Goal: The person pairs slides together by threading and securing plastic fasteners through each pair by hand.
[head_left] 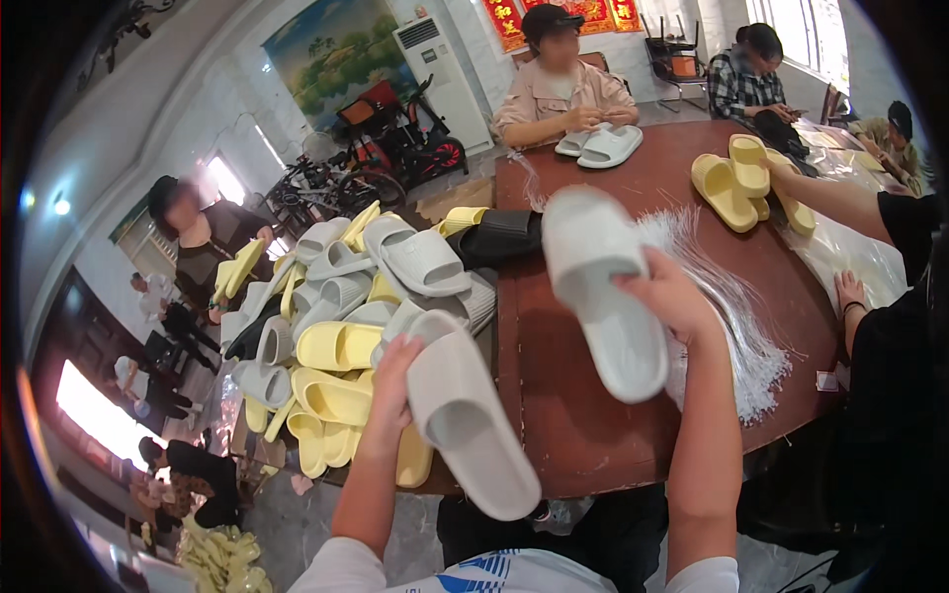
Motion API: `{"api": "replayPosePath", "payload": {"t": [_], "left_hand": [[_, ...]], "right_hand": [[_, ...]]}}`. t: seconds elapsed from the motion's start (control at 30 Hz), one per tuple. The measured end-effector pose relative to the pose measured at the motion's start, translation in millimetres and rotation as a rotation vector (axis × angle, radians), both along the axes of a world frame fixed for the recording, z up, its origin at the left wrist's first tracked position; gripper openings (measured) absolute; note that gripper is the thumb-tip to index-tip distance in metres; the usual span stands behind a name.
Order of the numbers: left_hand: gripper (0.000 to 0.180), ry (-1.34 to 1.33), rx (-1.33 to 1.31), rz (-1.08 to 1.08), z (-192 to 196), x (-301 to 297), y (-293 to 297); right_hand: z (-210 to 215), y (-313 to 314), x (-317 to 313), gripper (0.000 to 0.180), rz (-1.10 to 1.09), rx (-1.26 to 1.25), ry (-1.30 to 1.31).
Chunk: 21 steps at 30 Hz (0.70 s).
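Note:
In my left hand [395, 381] is a beige-grey slide slipper [465, 425], gripped by its side near the strap and held over the near table edge. My right hand [672, 296] grips a pale grey-white slide slipper [618, 336], slightly blurred, above the brown table [549, 415]. The two slippers are apart from each other. Left of them lies a heap of grey, yellow and black slippers, among them a yellow slipper [341, 346] near my left hand. A bundle of white plastic strands [736, 376] lies beside my right forearm and is partly hidden by it.
Across the table a person in a pink jacket sits behind a pair of white slippers [608, 146]. At right, another person's hand touches yellow slippers [727, 188] by a clear plastic sheet [850, 247]. Someone standing left holds a yellow slipper [240, 265]. Black slippers [499, 237] lie beyond.

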<state>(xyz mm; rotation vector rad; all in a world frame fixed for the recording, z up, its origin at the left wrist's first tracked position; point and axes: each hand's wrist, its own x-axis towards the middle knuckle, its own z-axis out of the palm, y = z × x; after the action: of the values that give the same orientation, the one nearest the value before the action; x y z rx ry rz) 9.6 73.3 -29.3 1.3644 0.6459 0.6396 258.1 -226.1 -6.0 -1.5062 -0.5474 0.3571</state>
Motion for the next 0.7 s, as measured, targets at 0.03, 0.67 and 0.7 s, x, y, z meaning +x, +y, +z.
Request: {"api": "replayPosePath", "payload": {"t": [0.03,0.67,0.7], "left_hand": [[0.052,-0.002,-0.007,0.001,-4,14,2],[0.040,-0.086,0.697,-0.201,-83,68,-58],[0.041,-0.070,0.704,-0.215,-83,70,-57]], "right_hand": [[-15,5,-3,0.058,-0.026,-0.172,-0.160],[-3,5,-48,0.061,0.044,-1.072,-0.617],[3,5,-48,0.061,0.069,-1.073,-0.585]]}}
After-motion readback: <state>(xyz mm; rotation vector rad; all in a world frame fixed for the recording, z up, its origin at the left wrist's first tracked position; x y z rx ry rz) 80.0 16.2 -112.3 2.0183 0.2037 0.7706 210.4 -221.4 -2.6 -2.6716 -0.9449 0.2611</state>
